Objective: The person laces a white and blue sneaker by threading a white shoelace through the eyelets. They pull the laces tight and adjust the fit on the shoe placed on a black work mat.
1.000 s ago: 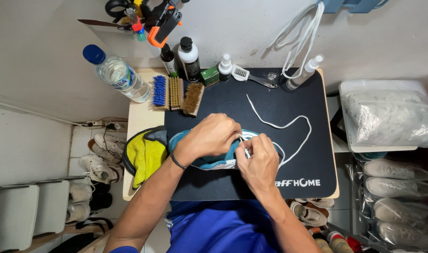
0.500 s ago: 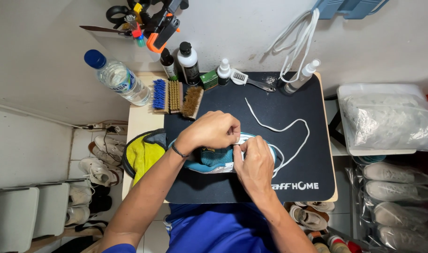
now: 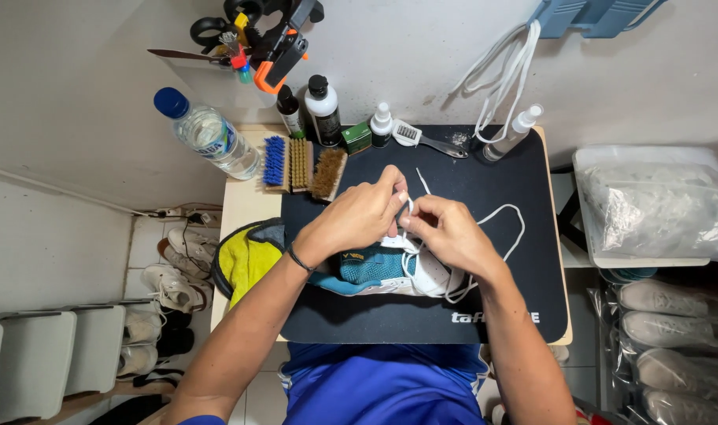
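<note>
**Lacing a teal-and-white sneaker on the work mat**

The sneaker [image 3: 382,271] lies on its side on the black mat [image 3: 500,315], directly under both hands, toe toward the right hand. A white shoelace [image 3: 510,211] runs up from its eyelets to the fingers, and its free length loops away over the mat beyond the right hand.

The left hand [image 3: 359,216] is closed in a pinch on the lace just above the shoe. The right hand [image 3: 445,232] meets it fingertip to fingertip, also pinched on the lace. Which eyelet the lace end is at is hidden by the fingers.

Judging by the crossings visible by the right wrist, several rows look threaded, while the long slack loop suggests lacing is only partly done and nothing is tied yet.

Beside the left forearm sits a yellow cloth [image 3: 249,264]. Beyond the left hand stand three brushes [image 3: 304,165], with dark bottles [image 3: 315,110] and a water bottle [image 3: 209,138] further out. Beyond the right hand are a spray bottle [image 3: 516,130] and a hanging bundle of white laces [image 3: 504,71].
</note>
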